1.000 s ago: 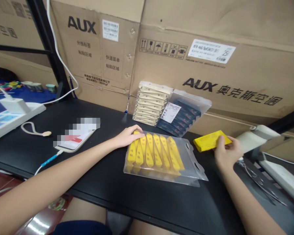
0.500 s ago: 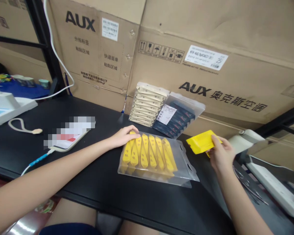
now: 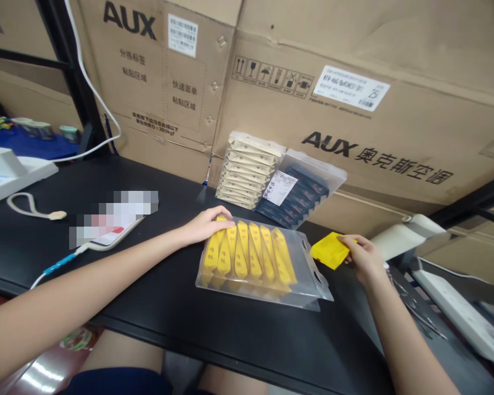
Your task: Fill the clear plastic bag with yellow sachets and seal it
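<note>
A clear plastic bag (image 3: 307, 274) lies on the black table, its handle-hole end toward the right. Inside it stand several yellow sachets (image 3: 241, 252) in a row. My left hand (image 3: 209, 225) grips the bag at its far left corner, with the fingertips partly hidden. Off the bag's right end, my right hand (image 3: 364, 258) pinches a single yellow sachet (image 3: 330, 249) between thumb and fingers. That sachet is held in the air, tilted, close to the bag's opening.
A bag of cream sachets (image 3: 247, 170) and a bag of dark blue sachets (image 3: 300, 192) lean against cardboard boxes (image 3: 160, 88). At left lie a phone (image 3: 115, 222) on a cable and a cord loop (image 3: 35, 208). A white bottle (image 3: 407, 236) and power strip (image 3: 463, 312) are at right.
My right hand has brought its yellow sachet slightly left and down, turning it, nearer the bag's opening. My left hand keeps its hold on the bag. The camera view has shifted slightly.
</note>
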The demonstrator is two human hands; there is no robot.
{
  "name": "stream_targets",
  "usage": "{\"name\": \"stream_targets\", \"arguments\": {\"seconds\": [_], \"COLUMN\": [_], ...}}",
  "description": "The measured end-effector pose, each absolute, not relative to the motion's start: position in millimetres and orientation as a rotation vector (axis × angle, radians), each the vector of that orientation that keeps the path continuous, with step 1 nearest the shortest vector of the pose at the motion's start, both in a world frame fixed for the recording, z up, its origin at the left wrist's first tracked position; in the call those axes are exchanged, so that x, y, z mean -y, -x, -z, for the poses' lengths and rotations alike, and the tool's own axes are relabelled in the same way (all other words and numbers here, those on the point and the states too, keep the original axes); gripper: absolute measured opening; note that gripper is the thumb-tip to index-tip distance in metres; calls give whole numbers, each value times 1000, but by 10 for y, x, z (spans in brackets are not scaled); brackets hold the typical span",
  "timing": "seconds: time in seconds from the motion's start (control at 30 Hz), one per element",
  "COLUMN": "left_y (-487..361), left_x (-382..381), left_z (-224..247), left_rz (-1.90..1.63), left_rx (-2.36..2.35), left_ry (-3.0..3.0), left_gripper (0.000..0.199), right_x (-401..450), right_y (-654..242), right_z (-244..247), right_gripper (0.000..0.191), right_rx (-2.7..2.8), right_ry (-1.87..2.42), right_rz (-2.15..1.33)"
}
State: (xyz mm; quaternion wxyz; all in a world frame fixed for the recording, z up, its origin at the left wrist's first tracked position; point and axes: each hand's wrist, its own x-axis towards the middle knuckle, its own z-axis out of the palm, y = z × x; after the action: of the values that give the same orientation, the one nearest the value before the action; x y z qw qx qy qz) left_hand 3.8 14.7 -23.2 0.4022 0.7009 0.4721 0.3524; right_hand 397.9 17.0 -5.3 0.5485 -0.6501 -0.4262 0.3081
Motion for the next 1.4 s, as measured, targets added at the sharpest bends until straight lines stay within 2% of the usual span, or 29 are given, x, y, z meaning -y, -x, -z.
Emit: {"name": "stream_targets", "arguments": {"seconds": [0.23,0.4,0.57,0.87,1.13,1.4], "left_y": [-36,-41,-46,-38,-40,-34], "left_x": [-158,-141,-139,-146,-160,-179], "left_z": [235,220,217,216,231,248], "left_rz": [-885,-877,-876,-872,-889,-883], "left_rx": [-1201,-1197,-1206,-1212,-1194,-1212], "left_ry": [-1783,-1761,-1765,-1760,-1766,-1757], "left_gripper": [32,33,32,32,32,33], "right_x": [6,3,-113,-10,30,82], "right_y": [-3786,-3840,-3907,-3838,-3575,-3600], "right_z": [7,45,144,123,154,73], "right_gripper": [28,32,25,33,24,40], "right_rx": [1352,1402,1229,1416,1461,1574], "right_ry": [1592,1494,1411,1252,1272,1226], "right_rz": [-1394,-1559,-1569,-1813,-1565,-1702]}}
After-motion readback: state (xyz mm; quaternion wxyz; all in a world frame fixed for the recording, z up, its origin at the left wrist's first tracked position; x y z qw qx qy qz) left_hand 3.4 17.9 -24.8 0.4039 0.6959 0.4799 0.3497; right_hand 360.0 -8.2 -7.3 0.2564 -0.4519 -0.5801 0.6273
